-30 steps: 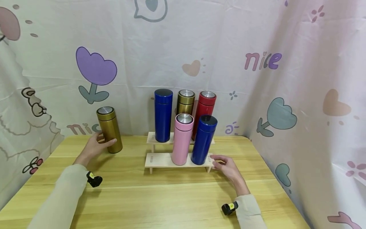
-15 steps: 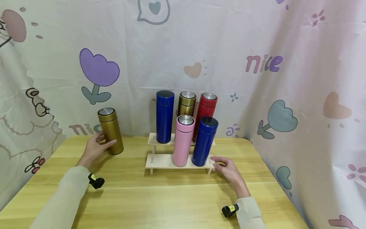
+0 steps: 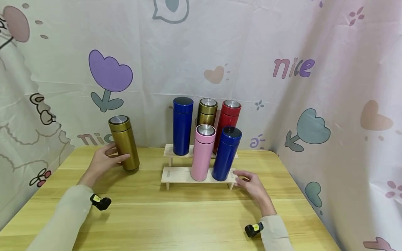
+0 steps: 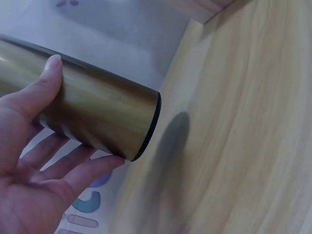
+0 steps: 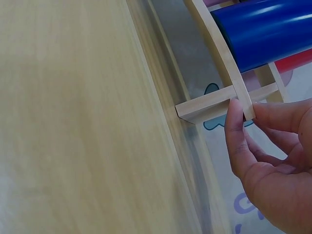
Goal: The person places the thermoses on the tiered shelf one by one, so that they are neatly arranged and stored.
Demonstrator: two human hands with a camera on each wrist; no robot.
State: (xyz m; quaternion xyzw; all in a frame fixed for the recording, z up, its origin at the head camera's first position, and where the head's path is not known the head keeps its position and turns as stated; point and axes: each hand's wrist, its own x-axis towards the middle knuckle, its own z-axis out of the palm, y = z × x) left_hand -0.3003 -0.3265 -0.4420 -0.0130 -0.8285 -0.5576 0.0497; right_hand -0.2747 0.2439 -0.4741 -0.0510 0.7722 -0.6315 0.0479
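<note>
My left hand grips a gold thermos bottle with a silver-topped lid, at the left of the table. In the left wrist view the thumb lies along one side of the gold thermos bottle, fingers on the other, and its dark base stands off the wood above a shadow. My right hand pinches the right end of the lower shelf of a two-step wooden rack; the right wrist view shows thumb and fingers on the shelf's corner. On that lower shelf stand a pink thermos and a blue thermos.
The rack's upper step carries another blue thermos, a second gold thermos and a red thermos, the latter two partly hidden by the front ones. A patterned curtain hangs behind and beside the wooden table.
The left hand has raised the gold thermos slightly off the table and brought it a little to the right. The right hand keeps its hold on the rack, and the view has shifted slightly.
</note>
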